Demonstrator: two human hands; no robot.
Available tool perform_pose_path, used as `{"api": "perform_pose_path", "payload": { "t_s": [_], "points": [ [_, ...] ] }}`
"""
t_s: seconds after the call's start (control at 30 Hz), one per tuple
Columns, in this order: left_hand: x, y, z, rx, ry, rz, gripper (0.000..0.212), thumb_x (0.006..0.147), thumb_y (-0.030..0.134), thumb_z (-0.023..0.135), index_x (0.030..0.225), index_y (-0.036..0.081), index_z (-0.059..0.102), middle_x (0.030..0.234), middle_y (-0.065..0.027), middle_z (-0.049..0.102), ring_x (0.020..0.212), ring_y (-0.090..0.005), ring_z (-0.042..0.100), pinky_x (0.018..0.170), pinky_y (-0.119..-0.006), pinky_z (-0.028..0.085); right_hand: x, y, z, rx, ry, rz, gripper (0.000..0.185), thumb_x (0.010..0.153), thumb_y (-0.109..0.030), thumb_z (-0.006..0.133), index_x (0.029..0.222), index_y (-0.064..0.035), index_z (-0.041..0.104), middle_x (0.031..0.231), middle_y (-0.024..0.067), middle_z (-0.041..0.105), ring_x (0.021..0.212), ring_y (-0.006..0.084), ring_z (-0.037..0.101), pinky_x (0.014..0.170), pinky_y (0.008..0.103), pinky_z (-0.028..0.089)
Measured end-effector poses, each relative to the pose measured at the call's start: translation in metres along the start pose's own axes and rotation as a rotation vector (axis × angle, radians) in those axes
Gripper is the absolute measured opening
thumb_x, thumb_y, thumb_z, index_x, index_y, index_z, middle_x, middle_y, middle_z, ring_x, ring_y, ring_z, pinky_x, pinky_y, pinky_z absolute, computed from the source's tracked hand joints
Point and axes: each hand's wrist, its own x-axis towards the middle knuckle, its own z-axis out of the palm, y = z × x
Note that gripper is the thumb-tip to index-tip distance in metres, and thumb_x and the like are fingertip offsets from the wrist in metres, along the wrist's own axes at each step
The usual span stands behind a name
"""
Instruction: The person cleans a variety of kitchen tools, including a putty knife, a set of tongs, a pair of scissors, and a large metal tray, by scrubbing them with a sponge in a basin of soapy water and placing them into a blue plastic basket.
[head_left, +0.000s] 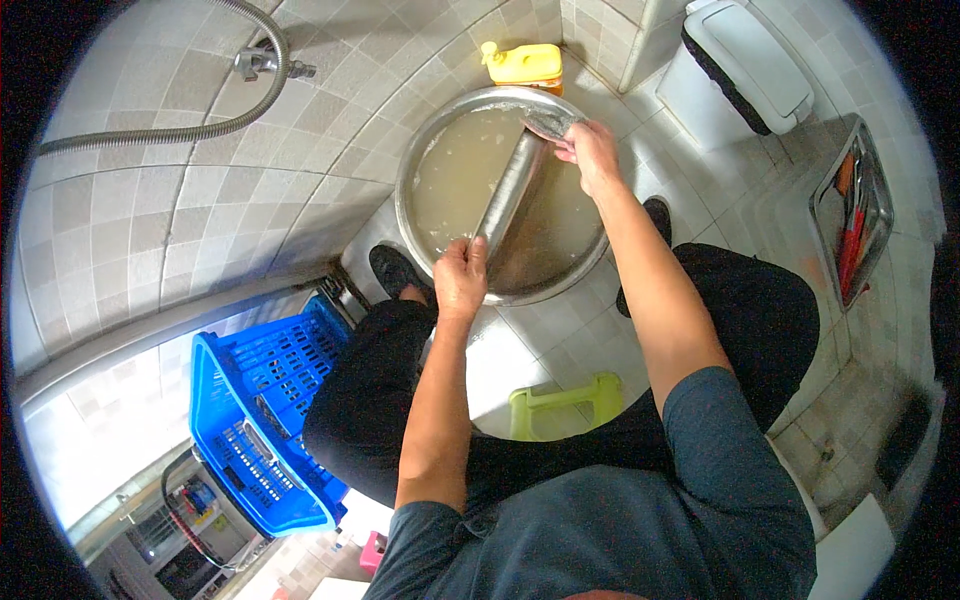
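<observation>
A large round metal basin (403, 196) full of cloudy water stands on the tiled floor between my feet. A shiny metal piece (504, 206), perhaps the side of a pan or tray, slants across it, partly in the water. My left hand (460, 279) grips its near end at the basin's front rim, thumb on top. At the far end, my right hand (591, 154) holds a grey scrubbing cloth or pad (553, 122) against the metal. How much of the metal piece lies underwater is hard to tell.
Behind the basin stands a yellow jug (529, 66). A lidded white bin (720, 90) is at the back right, and a metal tray (827, 247) with utensils lies to the right. A blue plastic basket (247, 442) stands left, a green stool (562, 409) before me. A metal hose (187, 133) hangs by the wall.
</observation>
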Motion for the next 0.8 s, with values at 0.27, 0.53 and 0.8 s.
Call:
{"api": "perform_pose_path", "payload": {
  "t_s": [0.27,0.53,0.8],
  "points": [
    [0.011,-0.002,-0.039,-0.242,0.111,-0.216,0.041,0.098,0.031,0.062,0.093,-0.009,0.068,0.065,-0.0063,0.062,0.058,-0.0134,0.053,0.057,-0.032,0.045,0.008,0.045,-0.022,0.247,-0.063,0.123,0.015,0.077,-0.008,0.058,0.09,-0.001,0.06,0.09,0.0123,0.063,0.076,0.0236,0.063,0.064,0.0382,0.055],
    [0.01,-0.009,-0.077,-0.658,0.214,-0.478,0.04,0.099,0.03,0.06,0.102,-0.01,0.065,0.089,-0.0098,0.068,0.077,-0.0173,0.062,0.07,-0.032,0.05,-0.048,0.076,-0.005,-1.266,-0.298,-0.338,0.022,0.079,-0.013,0.064,0.097,-0.0026,0.069,0.09,0.0203,0.069,0.081,0.0383,0.066,0.072,0.0466,0.053],
    [0.006,-0.058,-0.052,-0.852,0.243,-0.715,0.043,0.097,0.037,0.063,0.11,-0.003,0.063,0.103,-0.01,0.067,0.087,-0.0263,0.066,0.075,-0.046,0.054,-0.094,0.137,-0.009,-1.737,-0.704,-0.325,0.031,0.083,-0.022,0.059,0.104,-0.0047,0.073,0.112,0.0203,0.069,0.107,0.0361,0.065,0.095,0.0523,0.046]
  ]
}}
